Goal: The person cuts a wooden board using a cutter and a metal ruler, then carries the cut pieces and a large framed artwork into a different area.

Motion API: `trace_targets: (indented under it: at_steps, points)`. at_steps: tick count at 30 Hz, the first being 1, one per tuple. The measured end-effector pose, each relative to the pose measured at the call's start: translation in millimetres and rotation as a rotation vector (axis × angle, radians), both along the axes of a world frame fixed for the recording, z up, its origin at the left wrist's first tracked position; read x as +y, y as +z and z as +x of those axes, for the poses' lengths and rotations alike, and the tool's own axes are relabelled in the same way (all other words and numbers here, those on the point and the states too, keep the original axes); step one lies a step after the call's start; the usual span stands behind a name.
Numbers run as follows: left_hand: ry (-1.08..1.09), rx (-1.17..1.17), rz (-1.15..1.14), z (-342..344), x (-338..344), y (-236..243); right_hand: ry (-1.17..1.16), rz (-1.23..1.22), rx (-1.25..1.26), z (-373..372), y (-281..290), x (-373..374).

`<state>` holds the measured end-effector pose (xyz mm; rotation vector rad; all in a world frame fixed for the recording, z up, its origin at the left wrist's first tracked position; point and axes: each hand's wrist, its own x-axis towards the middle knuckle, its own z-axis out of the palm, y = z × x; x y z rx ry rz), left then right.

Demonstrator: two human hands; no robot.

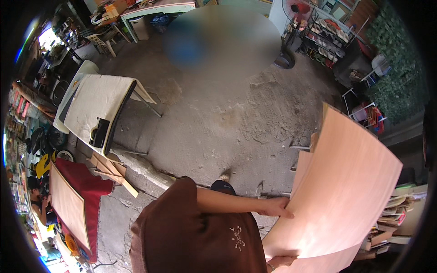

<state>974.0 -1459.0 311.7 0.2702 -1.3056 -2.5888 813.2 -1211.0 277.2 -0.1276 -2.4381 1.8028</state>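
Note:
A large thin plywood sheet [350, 168], pale pinkish brown and slightly bowed, leans up at my right side. My left hand [276, 207] reaches across and grips its near left edge, with the fingers partly hidden behind it. Lower down, my right hand [281, 261] is closed on the sheet's bottom edge. Another wooden sheet [325, 264] of the same colour lies beneath, by my right hand. Further board pieces [302, 170] show behind the plywood on its left.
At the left stands a table with a cream cover [98, 95], a black tape dispenser-like object [99, 132] on it. Wood offcuts [111, 170] lie below. A person [38, 200] sits beside a framed panel on red cloth [68, 204]. Shoe racks [323, 43] and a fan stand far right.

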Motion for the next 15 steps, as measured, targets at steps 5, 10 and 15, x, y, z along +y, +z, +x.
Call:
trace_targets:
  at_steps: [5,10,15]
  points:
    - [0.178,0.087,0.048,80,-84,8,0.133,-0.036,0.094,20,37,-126]
    - [0.522,0.001,0.102,150,-122,14,0.363,-0.107,0.123,16,73,-245]
    - [0.740,0.206,0.377,209,-154,-43,0.727,-0.304,-0.037,48,77,-396]
